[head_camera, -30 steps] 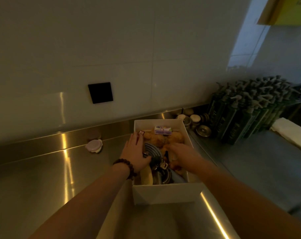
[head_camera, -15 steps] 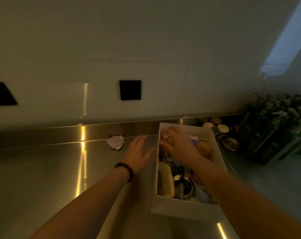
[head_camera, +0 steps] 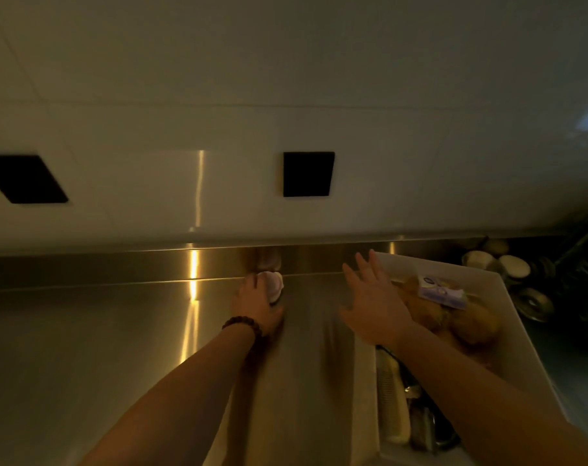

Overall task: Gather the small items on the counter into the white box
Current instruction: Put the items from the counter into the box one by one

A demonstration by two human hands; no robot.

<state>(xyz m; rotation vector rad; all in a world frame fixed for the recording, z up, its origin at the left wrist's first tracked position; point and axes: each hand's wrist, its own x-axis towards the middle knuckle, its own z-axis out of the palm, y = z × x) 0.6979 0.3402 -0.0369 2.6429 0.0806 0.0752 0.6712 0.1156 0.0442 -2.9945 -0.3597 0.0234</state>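
The white box (head_camera: 508, 317) stands at the right on the steel counter (head_camera: 84, 348). It holds yellow-brown lumps, a small purple-and-white packet (head_camera: 440, 290), a pale comb (head_camera: 392, 398) and dark metal items. My left hand (head_camera: 257, 307), with a bead bracelet on the wrist, lies on a small round pale container (head_camera: 275, 284) near the counter's back edge; its fingers curl around the container. My right hand (head_camera: 373, 304) hovers with fingers spread beside the box's left wall, holding nothing.
Two black square panels (head_camera: 307, 173) sit on the white tiled wall. Small round lids and tins (head_camera: 513, 267) lie right of the box at the back. A steel upstand runs along the wall.
My left hand has reached forward from beside the box onto the small round container. My right hand has come out of the box and spread out. The view has swung left.
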